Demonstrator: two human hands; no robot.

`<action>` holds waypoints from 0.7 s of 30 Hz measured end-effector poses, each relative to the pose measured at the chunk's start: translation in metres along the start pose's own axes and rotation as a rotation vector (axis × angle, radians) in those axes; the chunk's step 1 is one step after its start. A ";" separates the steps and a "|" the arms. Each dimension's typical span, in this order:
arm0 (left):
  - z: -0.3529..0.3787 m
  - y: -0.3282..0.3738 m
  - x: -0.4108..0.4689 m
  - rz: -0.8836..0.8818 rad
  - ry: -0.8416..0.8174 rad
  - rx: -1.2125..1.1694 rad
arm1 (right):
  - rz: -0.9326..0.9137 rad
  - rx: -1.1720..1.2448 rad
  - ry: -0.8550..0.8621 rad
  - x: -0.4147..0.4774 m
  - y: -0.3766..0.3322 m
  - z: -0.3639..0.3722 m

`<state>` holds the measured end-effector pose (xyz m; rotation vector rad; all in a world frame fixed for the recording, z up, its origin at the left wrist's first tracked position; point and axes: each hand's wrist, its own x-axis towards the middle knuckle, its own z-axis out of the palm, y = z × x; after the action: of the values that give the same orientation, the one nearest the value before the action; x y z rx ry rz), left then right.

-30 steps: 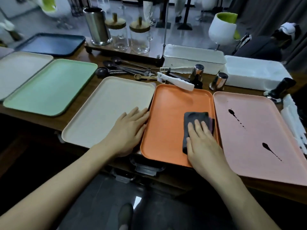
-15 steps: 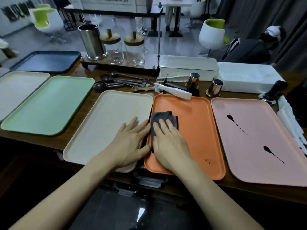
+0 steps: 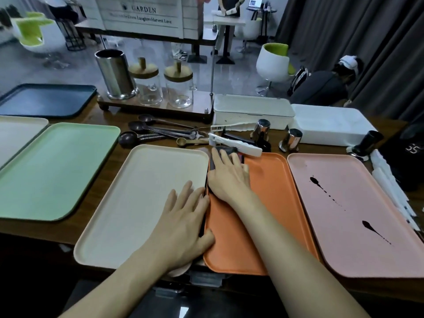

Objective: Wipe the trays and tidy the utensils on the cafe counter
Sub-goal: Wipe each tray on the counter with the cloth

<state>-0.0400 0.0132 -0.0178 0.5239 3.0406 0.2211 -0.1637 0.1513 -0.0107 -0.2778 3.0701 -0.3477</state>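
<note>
Wiping the far left corner of the orange rectangular plastic tray [image 3: 275,203].
The right hand [image 3: 229,177], fingers flat and together, presses the dark grey cloth [image 3: 230,149] into that corner. The left hand [image 3: 185,223], fingers spread, bears on the cream rectangular tray [image 3: 137,191], thumb on the orange rim, apparently to stop sliding on the wooden bench [image 3: 107,177].

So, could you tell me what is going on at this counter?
A person is cleaning trays. The right hand presses a dark cloth flat at the far left corner of the orange tray, while the left hand lies flat on the cream tray beside it. The pink tray has dark streaks, not yet wiped. Spoons lie loose behind the trays.
</note>
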 end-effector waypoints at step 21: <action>0.009 0.007 -0.003 0.029 0.076 0.247 | 0.084 -0.007 0.020 -0.007 0.093 -0.022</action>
<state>-0.0346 0.0203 -0.0258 0.5854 3.1551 -0.1394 -0.1744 0.2469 -0.0100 -0.1466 3.0919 -0.3380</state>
